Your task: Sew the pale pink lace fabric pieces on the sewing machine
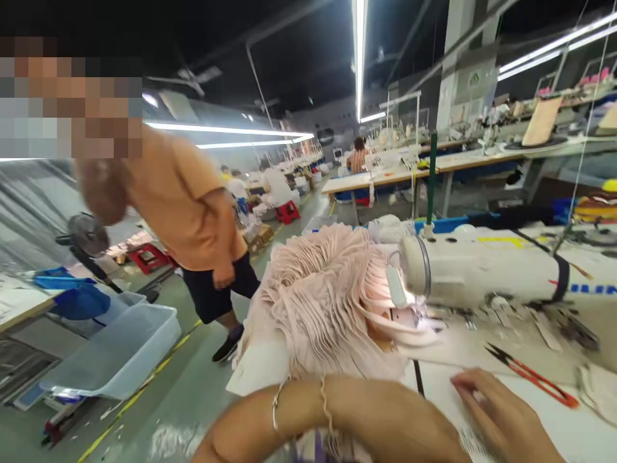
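Observation:
My left hand [400, 415] reaches across the bottom of the head view, with bracelets at the wrist; it is blurred and its fingers do not show. Just ahead of it lies a heap of pale pink pleated fabric pieces [318, 302], one end running under the lit needle area of a white sewing machine [486, 267]. Low on the right, my right hand [511, 418] rests over the white worktop, fingers bent and slightly apart, with nothing visible in them. Red-handled thread snips [535, 378] lie on the machine bed beyond that hand.
A person in an orange shirt [183, 193] stands left of the fabric. Further left are a translucent plastic tub [120, 354], a blue basin [81, 299] and a fan [87, 235]. A dark green post [431, 180] rises behind the machine. Workbenches [371, 183] stand farther back.

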The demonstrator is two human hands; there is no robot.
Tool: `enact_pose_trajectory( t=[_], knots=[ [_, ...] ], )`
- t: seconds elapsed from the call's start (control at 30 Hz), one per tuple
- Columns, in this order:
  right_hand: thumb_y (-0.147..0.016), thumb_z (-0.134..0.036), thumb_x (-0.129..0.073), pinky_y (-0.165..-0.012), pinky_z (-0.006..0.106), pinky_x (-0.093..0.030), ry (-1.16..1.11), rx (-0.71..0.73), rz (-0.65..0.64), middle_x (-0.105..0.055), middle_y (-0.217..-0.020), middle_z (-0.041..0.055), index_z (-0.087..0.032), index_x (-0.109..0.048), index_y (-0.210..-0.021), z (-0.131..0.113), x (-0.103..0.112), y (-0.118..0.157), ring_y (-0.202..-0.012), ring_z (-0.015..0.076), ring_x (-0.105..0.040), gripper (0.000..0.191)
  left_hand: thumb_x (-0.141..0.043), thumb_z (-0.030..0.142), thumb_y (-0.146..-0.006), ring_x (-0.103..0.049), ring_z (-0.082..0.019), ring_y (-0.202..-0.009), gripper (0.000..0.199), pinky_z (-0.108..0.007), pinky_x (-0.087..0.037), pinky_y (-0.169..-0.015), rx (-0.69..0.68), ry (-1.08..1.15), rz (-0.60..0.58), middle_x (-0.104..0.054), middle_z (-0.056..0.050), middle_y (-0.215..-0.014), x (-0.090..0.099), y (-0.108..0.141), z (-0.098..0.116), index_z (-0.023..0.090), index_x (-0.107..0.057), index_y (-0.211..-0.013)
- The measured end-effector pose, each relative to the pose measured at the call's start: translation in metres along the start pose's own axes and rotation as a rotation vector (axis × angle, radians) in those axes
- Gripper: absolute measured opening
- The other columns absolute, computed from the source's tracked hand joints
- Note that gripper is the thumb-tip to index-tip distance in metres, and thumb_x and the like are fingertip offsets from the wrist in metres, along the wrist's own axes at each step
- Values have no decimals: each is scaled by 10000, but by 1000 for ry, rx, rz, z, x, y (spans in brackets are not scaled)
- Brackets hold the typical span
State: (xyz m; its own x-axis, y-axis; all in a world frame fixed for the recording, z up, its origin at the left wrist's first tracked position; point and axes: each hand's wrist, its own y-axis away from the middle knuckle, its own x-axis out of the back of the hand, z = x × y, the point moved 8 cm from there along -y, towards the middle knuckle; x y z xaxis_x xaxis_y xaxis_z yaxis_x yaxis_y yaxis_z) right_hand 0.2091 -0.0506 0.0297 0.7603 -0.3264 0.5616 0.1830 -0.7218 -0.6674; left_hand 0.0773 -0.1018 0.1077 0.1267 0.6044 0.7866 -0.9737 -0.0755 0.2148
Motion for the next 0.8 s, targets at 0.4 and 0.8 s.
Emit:
enact_pose_trajectory(
  t=[0.4, 0.8],
  knots=[
    [-957, -282, -443, -918, 432, -529, 284, 13, -322, -674, -1133, 127, -211, -630, -1127, 45, -20, -39, -1068, 265, -627, 263, -395, 116, -1003, -550, -258, -1067, 243, -438, -396, -996, 438, -786, 512, -602, -137, -1126, 9, -27, -119, 83, -603, -1124],
    [-1000, -261, -370, -914, 397, -559, 467, 26, -472, -745, -1099, 74, -256, -676, -1233, 80, -59, -53, -999, 230, -695, 385, -323, 33, -961, -593, -218, -934, 341, -350, -493, -828, 512, -791, 483, -628, -160, -1067, -8, -51, -142, 19, -614, -1137]
  ],
)
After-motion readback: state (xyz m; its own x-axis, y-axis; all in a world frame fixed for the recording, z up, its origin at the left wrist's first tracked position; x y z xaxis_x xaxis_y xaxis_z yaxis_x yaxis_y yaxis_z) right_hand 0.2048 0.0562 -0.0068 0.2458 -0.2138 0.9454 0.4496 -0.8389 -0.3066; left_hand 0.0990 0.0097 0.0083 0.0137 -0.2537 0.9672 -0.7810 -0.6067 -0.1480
